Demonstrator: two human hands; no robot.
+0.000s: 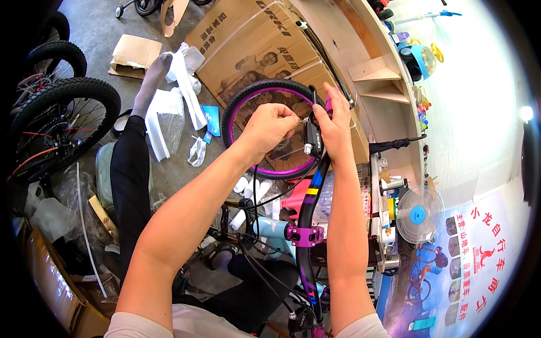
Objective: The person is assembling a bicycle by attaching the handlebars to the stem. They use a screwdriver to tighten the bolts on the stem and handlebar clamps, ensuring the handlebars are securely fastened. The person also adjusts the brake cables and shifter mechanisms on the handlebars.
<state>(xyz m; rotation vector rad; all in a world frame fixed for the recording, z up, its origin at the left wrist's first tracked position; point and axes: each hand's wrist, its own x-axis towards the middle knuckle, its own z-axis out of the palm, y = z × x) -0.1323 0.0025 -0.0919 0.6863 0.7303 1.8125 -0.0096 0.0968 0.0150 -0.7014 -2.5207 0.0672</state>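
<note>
A bicycle handlebar (307, 211), black with coloured stripes, runs lengthwise in front of me, held at its middle by a purple stem clamp (305, 235). My right hand (337, 132) is around its far end, thumb on one side and fingers stretched along the other. Beside that thumb sits a black brake lever (311, 138) with a silver adjuster. My left hand (269, 128) is closed in a pinch just left of the lever; whatever is between the fingertips is too small to make out. Black cables (255, 197) hang below my left wrist.
Beyond my hands, a wheel with a purple rim (239, 107) leans on a large cardboard box (225, 42). Bicycle tyres (107, 101) stand at the left. White wrapping (158, 135) litters the floor near my outstretched leg (131, 186). A fan (420, 214) and shelves (383, 73) are at the right.
</note>
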